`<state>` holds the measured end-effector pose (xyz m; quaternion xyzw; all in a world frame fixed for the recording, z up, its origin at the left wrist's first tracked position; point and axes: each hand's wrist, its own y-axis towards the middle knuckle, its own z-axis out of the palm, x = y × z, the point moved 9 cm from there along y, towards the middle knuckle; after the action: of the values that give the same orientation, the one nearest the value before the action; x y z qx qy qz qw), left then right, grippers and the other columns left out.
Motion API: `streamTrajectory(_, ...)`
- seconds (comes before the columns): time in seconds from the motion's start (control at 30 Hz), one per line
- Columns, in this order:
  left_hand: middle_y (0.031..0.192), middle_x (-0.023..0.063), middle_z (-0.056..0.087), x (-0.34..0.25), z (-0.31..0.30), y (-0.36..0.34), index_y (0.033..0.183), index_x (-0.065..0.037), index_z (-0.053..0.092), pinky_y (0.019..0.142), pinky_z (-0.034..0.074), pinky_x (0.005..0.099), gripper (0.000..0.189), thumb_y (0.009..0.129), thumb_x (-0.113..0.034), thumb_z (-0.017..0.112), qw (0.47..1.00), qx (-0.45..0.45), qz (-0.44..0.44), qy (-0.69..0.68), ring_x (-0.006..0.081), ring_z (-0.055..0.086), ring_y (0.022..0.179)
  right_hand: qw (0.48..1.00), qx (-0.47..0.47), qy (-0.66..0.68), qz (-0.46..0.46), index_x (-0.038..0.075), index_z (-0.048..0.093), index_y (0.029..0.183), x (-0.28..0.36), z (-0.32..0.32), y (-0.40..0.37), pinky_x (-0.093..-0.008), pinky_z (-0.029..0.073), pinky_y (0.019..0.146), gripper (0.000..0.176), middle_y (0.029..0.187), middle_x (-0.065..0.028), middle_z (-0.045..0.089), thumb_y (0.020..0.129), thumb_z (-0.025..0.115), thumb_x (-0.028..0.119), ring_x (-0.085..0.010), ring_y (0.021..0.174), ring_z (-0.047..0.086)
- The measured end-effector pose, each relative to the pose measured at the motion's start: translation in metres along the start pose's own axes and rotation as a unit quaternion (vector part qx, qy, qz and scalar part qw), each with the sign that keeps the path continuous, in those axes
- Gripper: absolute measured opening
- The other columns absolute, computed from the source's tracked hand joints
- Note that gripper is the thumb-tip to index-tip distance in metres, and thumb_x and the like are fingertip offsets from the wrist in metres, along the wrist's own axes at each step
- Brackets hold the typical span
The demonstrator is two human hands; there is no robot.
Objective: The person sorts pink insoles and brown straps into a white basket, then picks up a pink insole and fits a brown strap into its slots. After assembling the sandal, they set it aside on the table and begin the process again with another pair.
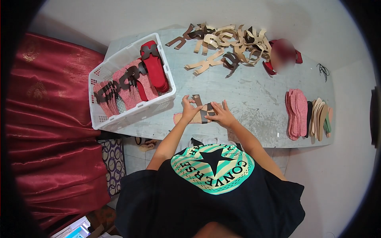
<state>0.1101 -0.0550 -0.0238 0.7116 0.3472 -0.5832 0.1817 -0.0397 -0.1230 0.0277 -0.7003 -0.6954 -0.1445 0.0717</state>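
Observation:
A sandal sole, tan with a pinkish edge, lies on the table in front of me. A dark brown strap crosses over it, and one end sticks up beyond the sole. My left hand is closed in a pinch on the strap near that raised end. From the other side, my right hand grips the strap with thumb and fingers against the sole. The fingers partly cover the right part of the sole and strap.
A white plastic basket at left holds red and pink soles with dark straps. Loose beige and brown straps are heaped at the back beside a blurred dark-red thing. Pink soles and other coloured soles stand at right.

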Motion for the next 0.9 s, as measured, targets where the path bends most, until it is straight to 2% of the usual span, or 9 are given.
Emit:
streamTrajectory(0.07,0.096,0.0076,0.045,0.002,-0.003,0.004,0.126,-0.003,0.02,0.058,0.044,0.022,0.088,0.061,-0.013,0.079,1.0,-0.009,-0.004,-0.009,0.0107,0.045,0.063,1.0,0.007,-0.009,-0.004,0.042,0.051,0.114,0.0,0.001,0.0,-0.0623,0.01,0.101,0.044,0.139,-0.0178,0.026,0.079,0.052,0.015,-0.029,0.13,0.026)
streamTrajectory(0.13,0.087,0.0044,0.049,0.007,-0.004,0.01,0.116,0.0,0.039,0.059,0.042,0.0228,0.063,0.067,-0.019,0.075,1.0,-0.012,-0.011,-0.02,0.0106,0.045,0.065,1.0,0.006,-0.009,-0.005,0.042,0.051,0.114,-0.001,0.002,0.0,-0.0626,0.01,0.101,0.045,0.139,-0.0176,0.027,0.079,0.052,0.015,-0.0289,0.13,0.026)
streamTrajectory(0.17,0.087,0.0044,0.049,0.009,-0.005,0.015,0.116,0.0,0.039,0.059,0.042,0.0228,0.063,0.067,-0.019,0.075,1.0,-0.011,-0.01,-0.02,0.0106,0.045,0.065,1.0,0.006,-0.01,-0.005,0.042,0.051,0.114,-0.001,0.002,0.0,-0.0629,0.01,0.101,0.045,0.139,-0.0173,0.027,0.078,0.052,0.014,-0.0288,0.13,0.026)
streamTrajectory(0.23,0.079,0.0025,0.05,0.016,0.006,0.02,0.094,0.001,0.056,0.06,0.041,0.024,0.032,0.075,-0.022,0.068,0.994,0.069,-0.059,-0.055,0.0102,0.046,0.067,1.0,0.009,-0.013,-0.003,0.042,0.051,0.114,-0.001,0.001,0.001,-0.0636,0.009,0.1,0.045,0.139,-0.0171,0.027,0.078,0.053,0.014,-0.0286,0.13,0.027)
streamTrajectory(0.33,0.073,0.0023,0.053,0.003,0.007,0.019,0.082,0.001,0.06,0.06,0.04,0.0239,0.019,0.081,-0.018,0.061,0.995,0.081,-0.05,-0.013,0.0101,0.047,0.066,1.0,0.021,-0.022,-0.001,0.042,0.051,0.114,-0.002,0.001,0.001,-0.065,0.009,0.1,0.047,0.139,-0.0161,0.027,0.077,0.054,0.013,-0.0278,0.13,0.027)
streamTrajectory(0.43,0.077,0.0008,0.055,-0.021,0.021,0.006,0.085,0.001,0.058,0.061,0.042,0.0209,0.015,0.087,-0.013,0.055,0.982,0.162,-0.061,-0.079,0.0061,0.05,0.069,0.999,0.047,-0.026,0.005,0.042,0.05,0.115,-0.002,0.002,0.004,-0.0657,0.008,0.099,0.052,0.139,-0.0145,0.028,0.075,0.056,0.01,-0.0263,0.13,0.027)
streamTrajectory(0.77,0.078,0.0031,0.059,-0.018,0.025,-0.017,0.092,0.004,0.059,0.065,0.044,0.0192,0.015,0.086,-0.009,0.054,0.973,0.18,-0.058,-0.135,0.0067,0.054,0.073,0.996,0.073,-0.049,0.02,0.044,0.047,0.117,-0.001,0.0,0.006,-0.0654,0.008,0.1,0.058,0.139,-0.0095,0.029,0.072,0.056,0.009,-0.0228,0.13,0.025)
streamTrajectory(0.83,0.079,0.0029,0.059,-0.021,0.025,-0.019,0.091,0.003,0.059,0.063,0.044,0.0198,0.014,0.085,-0.009,0.055,0.982,0.179,-0.001,-0.065,0.0058,0.053,0.071,0.997,0.062,-0.053,0.018,0.046,0.047,0.118,-0.003,0.004,0.005,-0.0666,0.007,0.099,0.06,0.139,-0.0089,0.029,0.071,0.056,0.009,-0.0227,0.13,0.026)
streamTrajectory(0.9,0.079,0.0028,0.059,-0.017,0.024,-0.02,0.091,0.003,0.06,0.063,0.044,0.0197,0.014,0.085,-0.009,0.055,0.98,0.192,-0.018,-0.056,0.0055,0.053,0.071,0.997,0.051,-0.057,0.017,0.047,0.046,0.118,-0.004,0.004,0.005,-0.0678,0.007,0.098,0.062,0.139,-0.0082,0.029,0.07,0.057,0.009,-0.0227,0.129,0.028)
